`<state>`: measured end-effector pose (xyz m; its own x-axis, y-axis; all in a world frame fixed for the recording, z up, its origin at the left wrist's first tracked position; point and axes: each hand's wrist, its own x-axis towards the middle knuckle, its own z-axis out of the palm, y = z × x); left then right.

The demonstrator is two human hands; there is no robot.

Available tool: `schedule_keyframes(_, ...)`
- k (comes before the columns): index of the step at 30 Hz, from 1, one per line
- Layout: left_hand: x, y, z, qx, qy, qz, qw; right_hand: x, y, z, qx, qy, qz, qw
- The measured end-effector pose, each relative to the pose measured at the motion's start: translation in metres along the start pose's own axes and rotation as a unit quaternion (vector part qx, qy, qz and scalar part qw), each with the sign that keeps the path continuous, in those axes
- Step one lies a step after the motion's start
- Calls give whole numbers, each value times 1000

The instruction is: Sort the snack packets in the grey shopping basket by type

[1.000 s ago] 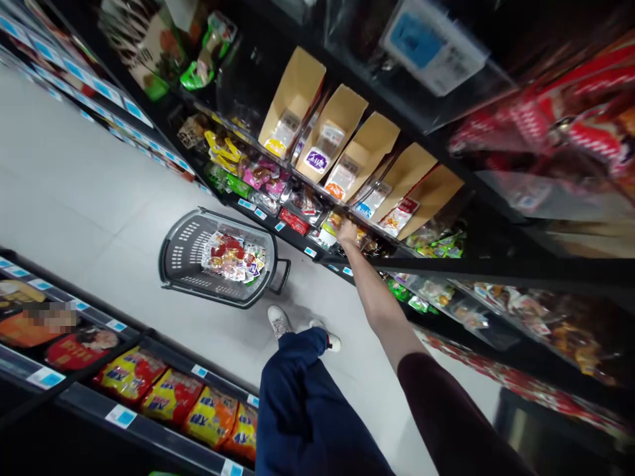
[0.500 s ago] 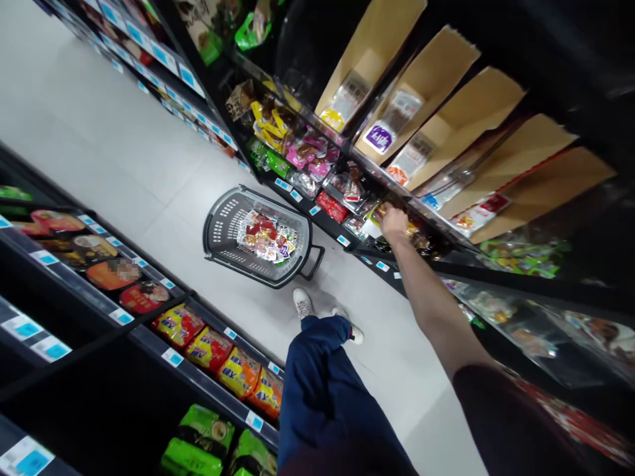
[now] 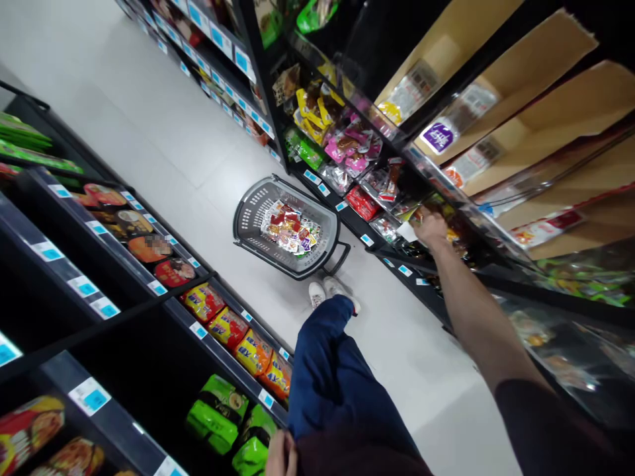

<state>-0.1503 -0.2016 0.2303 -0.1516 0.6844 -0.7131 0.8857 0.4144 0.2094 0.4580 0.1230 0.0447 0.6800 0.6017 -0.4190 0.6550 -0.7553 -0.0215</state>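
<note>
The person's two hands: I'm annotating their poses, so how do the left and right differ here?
The right hand reaches out to the shelf bins, while the left hand is low beside the blue trousers. The right has its fingers at a partly white packet, though its grip is unclear; the left is nearest the trousers. The left is cut off by the picture's bottom edge; the right isn't. Both are bare.

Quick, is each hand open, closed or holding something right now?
Left hand: fingers curled, partly cut off; contents cannot be told.
Right hand: fingers curled at a white-and-yellow packet; whether gripped cannot be told.
</note>
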Motion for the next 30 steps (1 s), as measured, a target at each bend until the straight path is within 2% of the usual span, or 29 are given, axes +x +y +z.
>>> schedule_keyframes(2,11,-4,-2,-71,4,9,997,-18,-2,3,13,58,-10,998)
schedule_keyframes(5,19,-2,-5,-55,28,13,998,-70,-16,23,84,224,-74,968)
schedule_keyframes(7,27,3,-6,-29,7,20,999,-122,-32,49,134,245,-100,955)
schedule_keyframes(9,43,11,-6,7,-46,29,998,-179,-51,84,174,195,-116,958)
schedule_keyframes(11,67,23,-7,67,-121,35,990,-234,-72,123,192,83,-126,970)
schedule_keyframes(13,98,39,-9,157,-196,26,968,-282,-91,160,174,-64,-107,977)
schedule_keyframes(14,114,47,-11,204,-223,21,953,-302,-101,175,156,-140,-94,973)
schedule_keyframes(17,163,73,-22,309,-263,35,913,-342,-130,206,140,-227,-79,961)
schedule_keyframes(19,191,86,-31,350,-276,60,893,-353,-151,214,139,-251,-72,955)
schedule_keyframes(22,224,96,-43,404,-313,72,856,-349,-187,214,147,-264,-61,951)
schedule_keyframes(26,254,95,-51,437,-358,62,823,-316,-234,206,181,-238,-71,952)
schedule_keyframes(30,276,85,-46,439,-386,42,810,-271,-271,206,219,-203,-84,951)
